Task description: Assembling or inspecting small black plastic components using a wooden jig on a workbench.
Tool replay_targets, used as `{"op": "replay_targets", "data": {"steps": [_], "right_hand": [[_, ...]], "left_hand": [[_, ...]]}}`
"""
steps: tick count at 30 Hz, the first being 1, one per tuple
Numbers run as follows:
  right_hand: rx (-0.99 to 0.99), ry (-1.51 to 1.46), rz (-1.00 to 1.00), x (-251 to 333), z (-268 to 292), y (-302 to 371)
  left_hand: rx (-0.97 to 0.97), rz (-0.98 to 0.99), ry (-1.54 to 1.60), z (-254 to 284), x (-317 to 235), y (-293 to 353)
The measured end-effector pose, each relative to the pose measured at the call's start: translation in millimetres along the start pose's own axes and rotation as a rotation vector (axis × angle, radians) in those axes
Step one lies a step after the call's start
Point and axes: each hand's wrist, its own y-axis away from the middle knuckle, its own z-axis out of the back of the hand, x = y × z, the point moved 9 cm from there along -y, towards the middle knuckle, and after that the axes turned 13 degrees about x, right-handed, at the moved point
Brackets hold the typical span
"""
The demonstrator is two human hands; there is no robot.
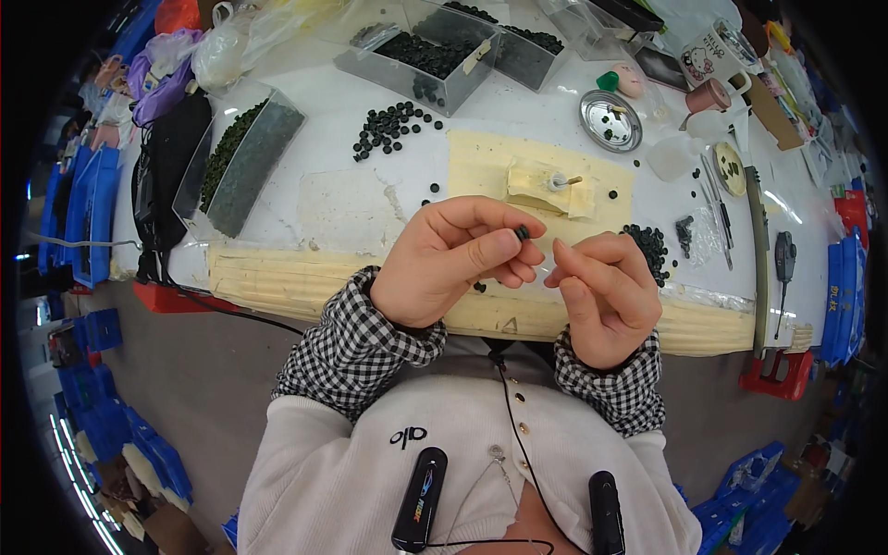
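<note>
Between thumb and forefinger, my left hand (449, 254) pinches a small black round part (522, 233) above the front of the table. Close beside it on the right is my right hand (610, 294), fingers bent and tips drawn together toward the black part. Whatever lies between those right fingertips is too small or hidden to make out. Just beyond both hands, a yellow-taped block (525, 190) carries a white round piece with a thin brass-coloured pin (569, 181). Small black parts (650, 252) lie heaped next to my right hand, and a looser group (393, 128) is spread farther left.
A clear box (268, 176) of dark green pieces stands at left. Clear divided bins (453, 91) with black parts are at the back. To the right are a round metal dish (610, 120), tweezers (717, 208) and a mug (710, 60). Yellow tape (370, 291) covers the front edge.
</note>
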Motion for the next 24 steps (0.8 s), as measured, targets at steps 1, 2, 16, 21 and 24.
{"op": "replay_targets", "data": {"steps": [1, 2, 16, 21, 24], "right_hand": [[-0.011, 0.002, -0.003, -0.3, 1.0, 0.1], [-0.009, -0.003, 0.002, 0.4, 0.9, -0.6], [0.001, -0.041, -0.004, -1.1, 0.9, 2.2], [0.001, -0.055, -0.012, -0.6, 0.2, 1.8], [0.000, -0.059, -0.010, -1.3, -0.2, 2.4]], "left_hand": [[0.030, 0.003, 0.041, -0.5, 1.4, -0.2], [0.060, 0.006, 0.084, -1.8, 2.8, -0.4], [0.146, 0.052, 0.208, -7.8, 9.6, -1.7], [0.144, 0.064, 0.222, -8.1, 9.8, -1.4], [0.139, 0.067, 0.218, -8.1, 10.0, -1.3]]}}
